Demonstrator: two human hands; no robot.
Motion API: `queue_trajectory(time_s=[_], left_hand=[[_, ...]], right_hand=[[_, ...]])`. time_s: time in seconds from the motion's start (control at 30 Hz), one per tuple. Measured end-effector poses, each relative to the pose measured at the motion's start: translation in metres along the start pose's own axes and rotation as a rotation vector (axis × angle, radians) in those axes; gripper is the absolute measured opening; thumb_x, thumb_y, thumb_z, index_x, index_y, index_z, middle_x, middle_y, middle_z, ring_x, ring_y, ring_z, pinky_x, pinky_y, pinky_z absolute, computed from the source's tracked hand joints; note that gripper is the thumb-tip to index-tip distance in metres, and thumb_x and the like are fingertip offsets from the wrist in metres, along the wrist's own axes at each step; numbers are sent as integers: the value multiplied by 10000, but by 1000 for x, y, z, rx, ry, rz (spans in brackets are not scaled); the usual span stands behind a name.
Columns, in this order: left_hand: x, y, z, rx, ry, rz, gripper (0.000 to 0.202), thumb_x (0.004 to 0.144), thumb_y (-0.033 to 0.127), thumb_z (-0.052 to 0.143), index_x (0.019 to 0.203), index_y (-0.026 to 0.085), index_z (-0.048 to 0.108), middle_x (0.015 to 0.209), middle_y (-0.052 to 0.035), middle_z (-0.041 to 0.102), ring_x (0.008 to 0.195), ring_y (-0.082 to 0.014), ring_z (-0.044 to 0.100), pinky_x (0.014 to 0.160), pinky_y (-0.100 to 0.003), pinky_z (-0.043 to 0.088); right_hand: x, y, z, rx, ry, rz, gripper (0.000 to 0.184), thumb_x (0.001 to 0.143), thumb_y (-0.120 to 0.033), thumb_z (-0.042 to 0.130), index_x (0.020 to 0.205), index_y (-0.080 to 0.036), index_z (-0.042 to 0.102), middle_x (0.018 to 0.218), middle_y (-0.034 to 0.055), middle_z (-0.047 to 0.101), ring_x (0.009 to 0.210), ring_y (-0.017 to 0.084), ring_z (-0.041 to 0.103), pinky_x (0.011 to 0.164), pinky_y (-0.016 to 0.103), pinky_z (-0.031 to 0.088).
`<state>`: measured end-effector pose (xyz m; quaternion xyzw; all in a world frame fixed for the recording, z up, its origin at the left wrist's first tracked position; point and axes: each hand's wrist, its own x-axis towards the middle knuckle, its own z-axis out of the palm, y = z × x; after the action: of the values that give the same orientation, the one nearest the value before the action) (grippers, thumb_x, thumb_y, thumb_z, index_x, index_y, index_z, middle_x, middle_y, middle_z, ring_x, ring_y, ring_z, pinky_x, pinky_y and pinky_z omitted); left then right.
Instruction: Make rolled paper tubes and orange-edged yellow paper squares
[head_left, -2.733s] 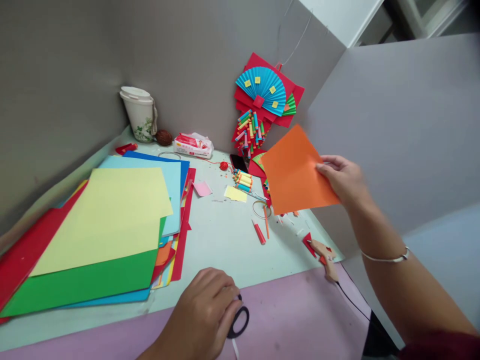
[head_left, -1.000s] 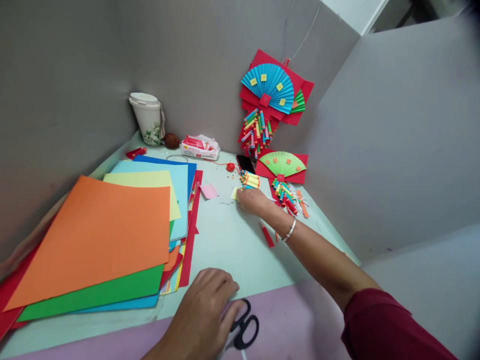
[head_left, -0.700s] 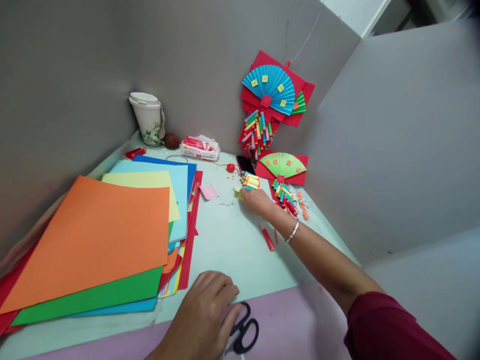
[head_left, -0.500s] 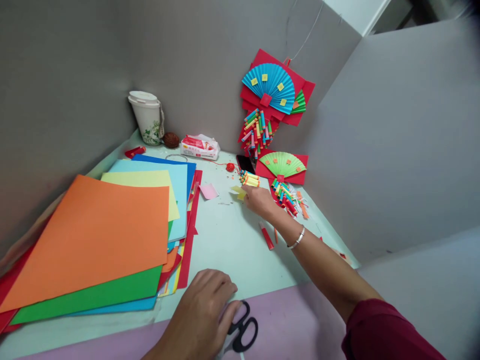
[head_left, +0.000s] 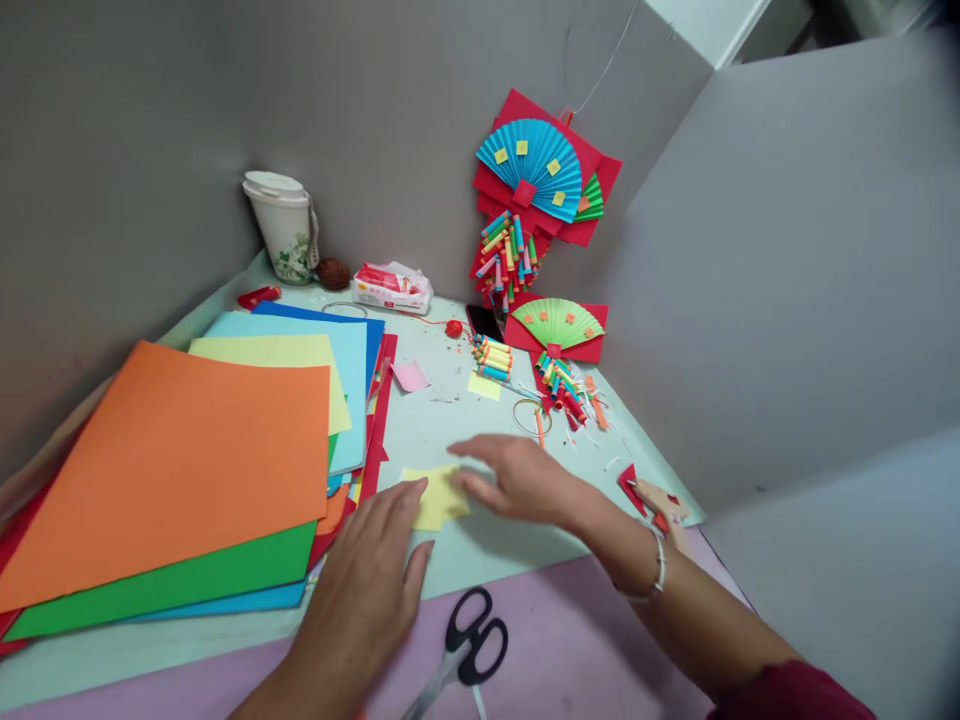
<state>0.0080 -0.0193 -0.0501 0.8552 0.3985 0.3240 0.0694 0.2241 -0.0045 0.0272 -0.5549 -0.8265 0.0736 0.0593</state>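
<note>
I'm keeping my left hand (head_left: 364, 570) wide, thumb apart from fingers, its forefinger overlapping the left part of the yellow paper (head_left: 432, 508), which is lying on the table (head_left: 420, 430) ahead. My right hand (head_left: 517, 480) is pointing inward at the paper's right edge, thumb and forefinger wide apart; I'm not managing to tell whether either is touching. The scissors (head_left: 466, 662) are lying nearer, between my forearms.
</note>
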Motion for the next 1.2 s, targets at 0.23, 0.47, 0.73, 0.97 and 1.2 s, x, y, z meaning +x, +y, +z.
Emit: queue_trajectory(time_s=[0.23,0.47,0.73,0.97,1.2], left_hand=[[-7,-2,18,-38,-53,16,423,887,274,564,1293,158,533,1221,-149,693,1107,-321,661,907,-494,553],[-10,-4,19,19,-73,68,445,889,252,575,1311,132,504,1240,-178,684,1136,-333,655,920,-516,561],[-14,-5,23,-13,-53,43,452,878,253,576,1319,185,506,1266,-152,679,1162,-328,643,952,-511,544],[-13,-5,24,-47,-68,41,431,880,247,567,1306,194,527,1271,-145,675,1170,-323,635,960,-503,539],[0,5,7,-208,-62,-123,416,909,385,546,1278,195,547,1242,-130,681,1154,-307,637,974,-504,518]], right_hand=[[81,70,-2,-345,-74,302,285,985,-274,529,1210,-115,604,1159,141,661,1031,257,656,875,424,537],[115,91,11,-353,-175,332,332,959,-334,613,1230,-144,591,1227,105,617,1048,233,638,883,436,555],[90,89,5,-85,65,397,269,958,-223,556,1207,-154,630,1067,100,705,983,233,671,867,390,530],[28,47,10,386,357,377,350,951,-243,367,1219,-192,586,1051,47,740,943,153,704,775,242,540],[-13,1,43,1229,534,464,186,758,-355,686,862,-209,640,723,-10,664,652,148,629,652,273,512]])
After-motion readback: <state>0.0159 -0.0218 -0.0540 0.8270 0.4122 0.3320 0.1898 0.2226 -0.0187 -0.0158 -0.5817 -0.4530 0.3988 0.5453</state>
